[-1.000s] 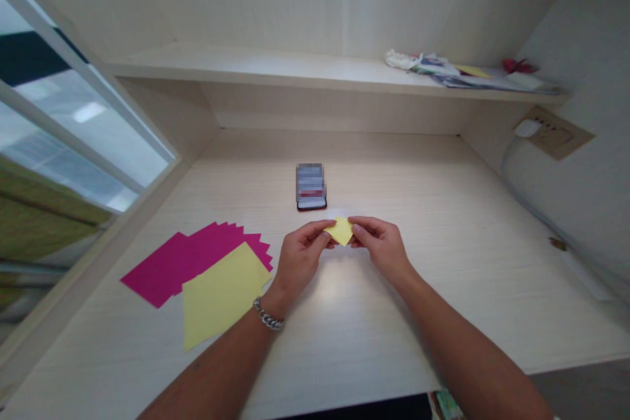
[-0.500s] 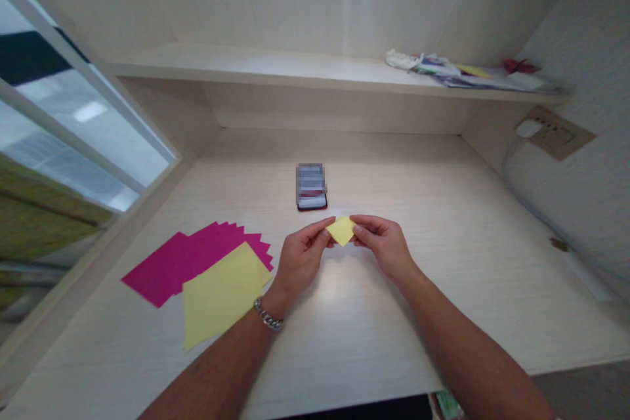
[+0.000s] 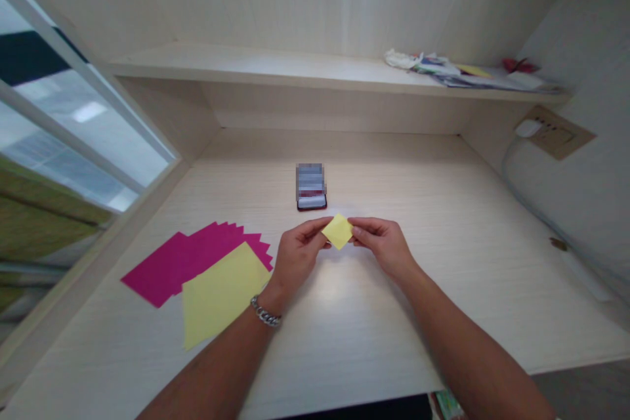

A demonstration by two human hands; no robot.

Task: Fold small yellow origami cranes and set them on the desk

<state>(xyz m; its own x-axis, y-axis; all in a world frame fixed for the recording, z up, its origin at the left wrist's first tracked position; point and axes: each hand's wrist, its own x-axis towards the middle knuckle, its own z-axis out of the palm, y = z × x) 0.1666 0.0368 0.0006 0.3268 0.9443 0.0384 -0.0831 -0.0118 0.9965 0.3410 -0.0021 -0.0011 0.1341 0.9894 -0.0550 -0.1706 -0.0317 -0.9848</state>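
Note:
Between my two hands is a small yellow folded paper [image 3: 338, 231], turned so that it looks like a diamond. My left hand [image 3: 298, 254] pinches its left corner, with a chain bracelet [image 3: 266, 312] on the wrist. The thumb and fingers of my right hand [image 3: 386, 243] are closed on the right corner. Just beyond the paper, a phone [image 3: 312, 187] lies on the desk with its screen blurred out. Left of my left hand, a larger yellow sheet [image 3: 221, 295] partly covers several fanned magenta sheets [image 3: 197, 259].
A shelf [image 3: 275, 69] runs above the back of the desk [image 3: 418, 164], with a pile of papers [image 3: 472, 75] at its right end. On the right wall is a socket [image 3: 561, 133] with a white plug and cable. A window [image 3: 88, 98] stands at the left.
The folded paper has shifted slightly left and shows more of its diamond face. My left hand has moved a little left; the right hand has barely moved.

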